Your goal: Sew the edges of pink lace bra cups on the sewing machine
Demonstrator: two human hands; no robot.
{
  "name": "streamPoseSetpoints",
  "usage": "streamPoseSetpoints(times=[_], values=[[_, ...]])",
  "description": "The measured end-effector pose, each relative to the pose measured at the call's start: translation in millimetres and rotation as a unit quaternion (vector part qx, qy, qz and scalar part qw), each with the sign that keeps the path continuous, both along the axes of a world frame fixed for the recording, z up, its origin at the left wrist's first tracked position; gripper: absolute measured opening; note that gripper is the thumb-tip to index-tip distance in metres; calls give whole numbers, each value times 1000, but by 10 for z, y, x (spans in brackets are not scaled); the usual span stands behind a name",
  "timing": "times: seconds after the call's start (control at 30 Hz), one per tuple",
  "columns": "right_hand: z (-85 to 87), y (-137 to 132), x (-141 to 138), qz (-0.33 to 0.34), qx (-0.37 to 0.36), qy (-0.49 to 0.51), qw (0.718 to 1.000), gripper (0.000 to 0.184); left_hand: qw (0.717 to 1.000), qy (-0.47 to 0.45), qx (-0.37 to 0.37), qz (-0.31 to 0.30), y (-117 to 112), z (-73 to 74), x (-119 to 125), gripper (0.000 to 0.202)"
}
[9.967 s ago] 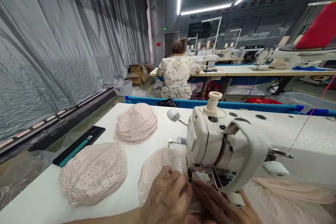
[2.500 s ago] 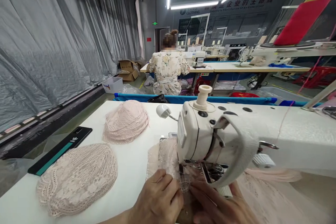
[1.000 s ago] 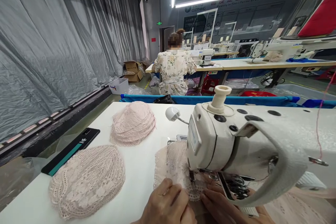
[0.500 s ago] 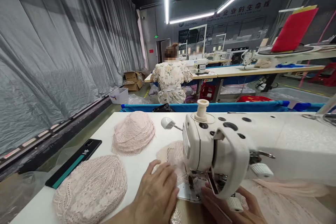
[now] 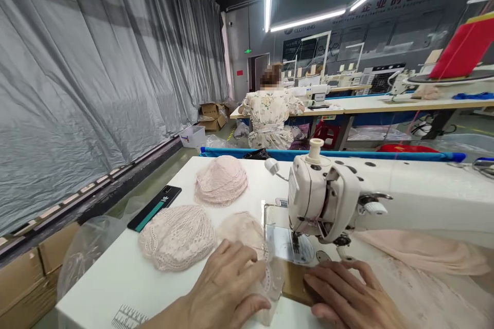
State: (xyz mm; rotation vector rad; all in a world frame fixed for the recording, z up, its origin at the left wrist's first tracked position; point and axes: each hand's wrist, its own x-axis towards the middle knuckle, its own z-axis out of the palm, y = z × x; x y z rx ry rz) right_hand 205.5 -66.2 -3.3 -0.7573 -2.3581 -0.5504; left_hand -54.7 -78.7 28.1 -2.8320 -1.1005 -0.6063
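Observation:
My left hand [image 5: 231,280] closes over a pale pink lace cup piece [image 5: 247,234], its sheer edge showing between thumb and fingers. This piece lies left of the sewing machine's [image 5: 314,195] needle area, apart from the presser foot [image 5: 296,241]. My right hand [image 5: 349,288] rests palm down in front of the machine, fingers loosely bent and apart, fingertips on a brown strip [image 5: 297,285] of the bed. I see nothing held in it. Two stacks of similar lace cups, a nearer stack [image 5: 179,236] and a farther stack [image 5: 222,180], sit on the table to the left.
A dark phone-like object [image 5: 154,208] with a green stripe lies at the white table's [image 5: 104,288] left edge. Pink fabric [image 5: 424,254] spreads right of my right hand. A co-worker [image 5: 270,118] sits ahead, back turned. Cardboard boxes [image 5: 31,277] stand lower left.
The lace piece has come out from under the presser foot, toward me and left. My right hand has drawn back from beside the needle. The view has swung, shifting the scene rightward.

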Motion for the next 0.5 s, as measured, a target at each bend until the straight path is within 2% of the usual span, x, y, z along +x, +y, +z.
streamPoseSetpoints(times=[0.1,0.2,0.27,0.33,0.37,0.43,0.5], values=[[0,-82,-66,3,4,-37,999,46,998,-20,48,-41,-137,-98,-115,38],[-25,-185,-219,26,-13,-69,997,66,990,-25,131,-37,-303,-278,-136,33],[-83,-263,-367,47,-9,-76,996,59,987,-15,156,-28,-431,-376,-93,31],[-170,-362,-517,69,-9,-66,995,40,980,-20,195,-34,-561,-443,-31,27],[-213,-425,-579,81,-25,-44,995,34,974,-36,221,-32,-625,-465,-4,26],[-262,-588,-651,101,-103,23,989,38,967,-73,241,-28,-753,-475,24,26],[-226,-790,-642,122,-221,82,964,41,976,-125,172,-40,-880,-426,3,27]])
